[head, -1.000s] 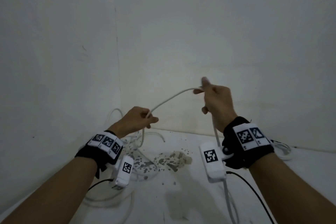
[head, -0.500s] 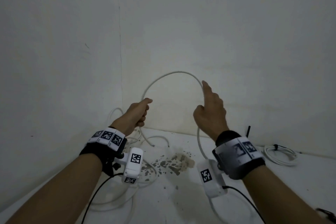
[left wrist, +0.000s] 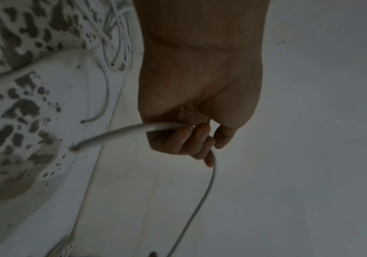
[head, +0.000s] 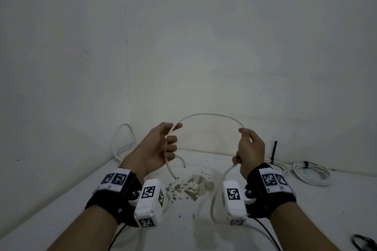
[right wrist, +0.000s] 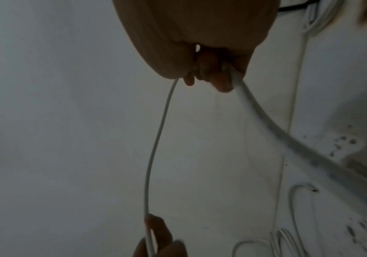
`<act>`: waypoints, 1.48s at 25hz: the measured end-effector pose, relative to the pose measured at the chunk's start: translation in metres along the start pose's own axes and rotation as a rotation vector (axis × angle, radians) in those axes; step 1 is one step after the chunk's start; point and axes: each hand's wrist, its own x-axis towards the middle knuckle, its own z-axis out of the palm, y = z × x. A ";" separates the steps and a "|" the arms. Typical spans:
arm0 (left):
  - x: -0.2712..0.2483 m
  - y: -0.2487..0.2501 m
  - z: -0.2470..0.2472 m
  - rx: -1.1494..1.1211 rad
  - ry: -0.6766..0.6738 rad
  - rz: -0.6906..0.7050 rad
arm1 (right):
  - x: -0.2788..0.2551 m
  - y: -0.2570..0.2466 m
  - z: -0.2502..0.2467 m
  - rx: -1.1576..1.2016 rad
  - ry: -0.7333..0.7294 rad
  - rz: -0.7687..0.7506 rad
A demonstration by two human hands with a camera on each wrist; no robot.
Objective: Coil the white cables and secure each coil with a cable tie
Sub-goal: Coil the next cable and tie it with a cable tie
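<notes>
A white cable [head: 208,114] arches in the air between my two hands. My left hand [head: 163,144] grips it with curled fingers; its short free end [head: 170,169] hangs below the hand, and the left wrist view shows that end [left wrist: 103,139] sticking out of the fist [left wrist: 191,139]. My right hand [head: 247,149] holds the cable [right wrist: 156,144] too; from it the cable drops to the white surface [head: 61,210]. A coiled white cable [head: 312,174] with a dark tie lies at the right.
More loose white cables [head: 122,144] lie in the left corner against the wall. A patch of chipped paint [head: 193,185] marks the surface between my wrists. A black stick-like object [head: 273,152] stands by the back wall. Something black [head: 365,243] lies at the bottom right.
Both hands moved apart and lower, widening the arch of cable. My right hand went from a raised finger on the cable to a closed grip on it.
</notes>
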 end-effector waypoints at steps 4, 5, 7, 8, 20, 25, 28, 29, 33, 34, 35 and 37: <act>0.005 -0.008 -0.012 0.031 0.019 -0.145 | 0.020 0.027 -0.027 0.048 0.131 0.103; 0.007 -0.010 -0.015 0.002 0.052 -0.147 | 0.022 0.031 -0.032 0.040 0.143 0.114; 0.013 -0.014 -0.016 -0.193 0.075 -0.056 | 0.021 0.036 -0.037 -0.030 0.098 0.119; 0.018 -0.016 -0.015 -0.319 0.077 0.020 | 0.019 0.037 -0.038 -0.070 0.041 0.116; 0.065 -0.057 0.025 -0.621 0.047 0.427 | -0.034 -0.012 -0.034 -0.856 -0.753 -0.525; 0.064 -0.071 0.046 -0.301 0.030 0.377 | -0.054 -0.011 -0.016 -0.972 -0.857 -0.655; 0.051 -0.073 0.052 0.315 0.027 0.301 | -0.047 -0.013 -0.017 -0.899 -0.715 -0.732; 0.047 -0.073 0.055 0.466 -0.005 0.289 | -0.044 -0.014 -0.018 -0.868 -0.669 -0.734; 0.040 -0.071 0.062 0.631 -0.112 0.170 | -0.036 -0.016 -0.022 -0.647 -0.421 -0.582; 0.041 -0.071 0.063 0.613 -0.114 0.141 | -0.033 -0.016 -0.023 -0.631 -0.380 -0.547; 0.041 -0.070 0.064 0.589 -0.120 0.124 | -0.030 -0.017 -0.026 -0.618 -0.378 -0.488; 0.041 -0.069 0.063 0.624 -0.087 0.154 | -0.024 -0.023 -0.034 -0.538 -0.525 -0.301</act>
